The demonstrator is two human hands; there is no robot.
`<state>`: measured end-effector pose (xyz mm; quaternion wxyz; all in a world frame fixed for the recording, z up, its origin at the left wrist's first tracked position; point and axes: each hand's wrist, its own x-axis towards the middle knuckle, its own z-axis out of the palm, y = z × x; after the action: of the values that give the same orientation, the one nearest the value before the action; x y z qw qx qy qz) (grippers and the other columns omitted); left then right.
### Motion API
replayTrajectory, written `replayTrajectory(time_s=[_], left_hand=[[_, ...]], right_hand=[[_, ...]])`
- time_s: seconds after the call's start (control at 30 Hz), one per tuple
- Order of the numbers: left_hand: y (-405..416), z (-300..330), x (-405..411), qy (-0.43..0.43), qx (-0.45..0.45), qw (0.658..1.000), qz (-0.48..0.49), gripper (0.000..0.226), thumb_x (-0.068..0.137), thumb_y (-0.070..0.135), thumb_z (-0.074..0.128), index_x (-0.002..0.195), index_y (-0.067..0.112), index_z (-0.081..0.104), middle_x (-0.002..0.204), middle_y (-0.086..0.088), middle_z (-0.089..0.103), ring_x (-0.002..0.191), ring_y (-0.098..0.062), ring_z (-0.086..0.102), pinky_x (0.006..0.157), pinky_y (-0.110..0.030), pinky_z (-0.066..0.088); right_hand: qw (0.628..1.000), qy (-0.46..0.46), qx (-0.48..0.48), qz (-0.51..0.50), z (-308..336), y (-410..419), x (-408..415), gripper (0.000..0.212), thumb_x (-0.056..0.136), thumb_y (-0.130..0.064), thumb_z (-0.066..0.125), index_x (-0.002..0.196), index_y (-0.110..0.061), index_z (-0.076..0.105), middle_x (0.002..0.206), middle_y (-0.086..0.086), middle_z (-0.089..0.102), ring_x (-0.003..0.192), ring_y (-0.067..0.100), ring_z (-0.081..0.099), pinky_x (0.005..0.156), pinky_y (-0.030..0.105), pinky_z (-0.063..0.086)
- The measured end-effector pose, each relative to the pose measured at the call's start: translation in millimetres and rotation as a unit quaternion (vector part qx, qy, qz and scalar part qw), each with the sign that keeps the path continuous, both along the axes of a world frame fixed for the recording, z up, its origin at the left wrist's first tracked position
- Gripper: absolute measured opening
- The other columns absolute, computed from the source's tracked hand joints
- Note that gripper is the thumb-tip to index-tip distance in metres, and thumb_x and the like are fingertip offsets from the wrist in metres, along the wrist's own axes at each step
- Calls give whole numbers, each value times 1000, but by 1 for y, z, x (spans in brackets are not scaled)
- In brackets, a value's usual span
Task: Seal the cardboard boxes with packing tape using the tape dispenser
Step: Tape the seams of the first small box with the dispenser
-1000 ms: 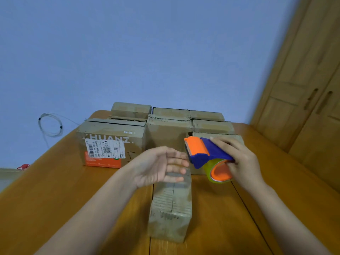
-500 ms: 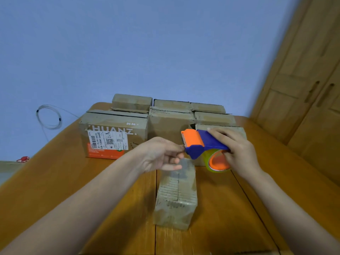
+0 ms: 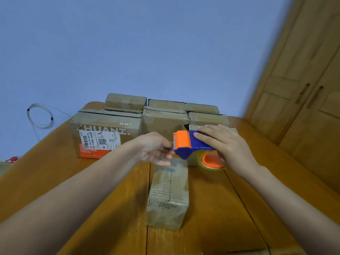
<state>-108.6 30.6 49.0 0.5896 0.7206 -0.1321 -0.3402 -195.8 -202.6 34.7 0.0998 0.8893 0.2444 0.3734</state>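
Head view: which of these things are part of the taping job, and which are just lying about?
In the job: tape dispenser, right hand, left hand, small box in front, stacked boxes behind.
Lying about: coiled cable, red object.

"HUANZ." on the large cardboard box [image 3: 108, 133]; label number "538-538AH-044".

Right hand [image 3: 228, 146] grips tape dispenser [image 3: 191, 146] — left hand [image 3: 156, 149] pinches at its blade.
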Motion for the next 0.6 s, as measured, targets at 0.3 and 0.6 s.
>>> replayTrajectory(time_s=[0.3,0.6], left_hand=[[-2,5,6,-90,45,994,-35,23,96,8,53,75,5,61,65,-5,60,48,-8,48,39,-15,35],[40,1,34,-106,97,988,-56,27,95,11,54,70,5,62,59,-2,61,49,-7,48,43,-16,34]], right_hand=[[999,-22,-37,-4,-6,-17,-1,77,73,5,75,138,-21,43,139,-4,53,118,24,55,80,35,46],[999,29,13,-23,-15,-43,-13,73,69,8,78,134,-17,54,136,0,56,117,27,58,82,36,53]])
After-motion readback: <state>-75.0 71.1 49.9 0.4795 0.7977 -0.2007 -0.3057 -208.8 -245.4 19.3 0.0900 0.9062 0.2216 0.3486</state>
